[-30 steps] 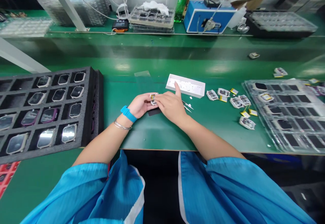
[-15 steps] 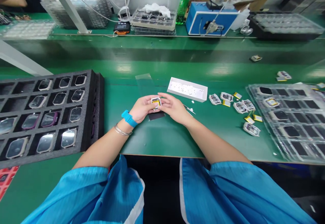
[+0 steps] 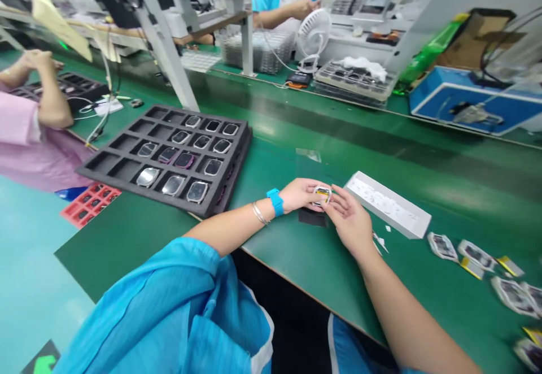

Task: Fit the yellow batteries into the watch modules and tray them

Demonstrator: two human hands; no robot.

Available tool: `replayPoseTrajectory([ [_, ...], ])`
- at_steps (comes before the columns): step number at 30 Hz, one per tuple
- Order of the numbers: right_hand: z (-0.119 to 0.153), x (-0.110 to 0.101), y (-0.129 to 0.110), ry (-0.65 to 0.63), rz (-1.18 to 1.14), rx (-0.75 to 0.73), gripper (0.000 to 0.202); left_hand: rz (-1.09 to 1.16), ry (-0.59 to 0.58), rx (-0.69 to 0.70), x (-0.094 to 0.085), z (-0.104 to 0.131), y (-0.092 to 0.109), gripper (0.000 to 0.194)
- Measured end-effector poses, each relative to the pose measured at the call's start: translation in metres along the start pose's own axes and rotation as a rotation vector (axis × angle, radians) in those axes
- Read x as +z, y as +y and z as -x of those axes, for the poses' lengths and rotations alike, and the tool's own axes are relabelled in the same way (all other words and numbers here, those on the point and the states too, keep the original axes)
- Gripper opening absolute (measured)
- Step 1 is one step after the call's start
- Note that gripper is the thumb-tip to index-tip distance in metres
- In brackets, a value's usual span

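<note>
Between my hands, above the green bench, is a white smartwatch case [image 3: 322,195] with a yellow-edged battery showing in its open face. My left hand [image 3: 301,194] grips the case from the left, thumb along its front. Fingers of my right hand [image 3: 350,218] close on its right and lower edge. A small dark flat pad [image 3: 312,217] lies on the bench just below my left hand. Beyond my hands lies a clear plastic sheet [image 3: 308,162]. A white box [image 3: 389,204] holding small white scraps stands right of my hands, and tweezers-like white slivers [image 3: 380,242] lie near my right wrist.
A black foam tray [image 3: 169,153] of watches stands at left. Several opened watch cases [image 3: 476,255] and loose batteries [image 3: 510,265] lie at right. A blue machine [image 3: 470,103] and a white fan [image 3: 314,35] stand on the shelf. Co-workers sit at left and across.
The view has swung left, bringing more of the foam tray and a co-worker in pink into sight. Both hands still hold the watch case, its pose little changed.
</note>
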State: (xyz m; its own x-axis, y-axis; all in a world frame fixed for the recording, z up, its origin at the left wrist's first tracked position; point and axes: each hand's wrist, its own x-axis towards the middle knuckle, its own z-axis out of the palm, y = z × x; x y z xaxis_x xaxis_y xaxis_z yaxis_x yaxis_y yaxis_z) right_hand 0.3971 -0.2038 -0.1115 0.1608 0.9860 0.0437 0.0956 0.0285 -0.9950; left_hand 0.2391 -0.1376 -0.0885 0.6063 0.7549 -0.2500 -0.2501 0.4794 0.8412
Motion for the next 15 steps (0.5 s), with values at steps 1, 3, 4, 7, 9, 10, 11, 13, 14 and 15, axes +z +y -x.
replayPoseTrajectory([
  [1,-0.002,-0.001,0.001,0.021,0.005,-0.013,0.073,-0.003,0.052,0.027,0.001,-0.002,0.002,0.038],
  [3,-0.003,-0.003,0.002,0.055,0.002,-0.028,0.07,0.014,0.166,0.101,0.002,0.0,0.009,0.036],
  [4,-0.004,-0.004,0.001,0.067,0.001,-0.026,0.068,0.035,0.209,0.146,0.002,0.005,0.014,0.036],
  [7,-0.004,-0.006,-0.002,0.081,0.017,0.004,0.067,0.067,0.213,0.291,0.0,0.039,0.034,0.045],
  [9,-0.002,-0.005,-0.004,0.074,0.03,0.017,0.07,-0.042,0.162,0.405,-0.003,0.075,0.048,0.051],
  [10,-0.002,-0.004,-0.005,0.066,0.035,0.018,0.071,-0.155,0.16,0.47,-0.005,0.094,0.055,0.052],
  [11,-0.001,-0.003,-0.006,0.055,0.041,0.018,0.073,-0.304,0.203,0.552,-0.008,0.113,0.062,0.052],
  [13,0.0,-0.001,-0.008,0.031,0.054,0.026,0.075,-0.629,0.415,0.697,-0.018,0.145,0.074,0.049],
  [14,0.0,-0.001,-0.008,0.023,0.062,0.035,0.077,-0.748,0.523,0.749,-0.025,0.157,0.079,0.049],
  [15,0.0,0.0,-0.009,0.017,0.07,0.045,0.078,-0.846,0.624,0.791,-0.032,0.167,0.084,0.048],
])
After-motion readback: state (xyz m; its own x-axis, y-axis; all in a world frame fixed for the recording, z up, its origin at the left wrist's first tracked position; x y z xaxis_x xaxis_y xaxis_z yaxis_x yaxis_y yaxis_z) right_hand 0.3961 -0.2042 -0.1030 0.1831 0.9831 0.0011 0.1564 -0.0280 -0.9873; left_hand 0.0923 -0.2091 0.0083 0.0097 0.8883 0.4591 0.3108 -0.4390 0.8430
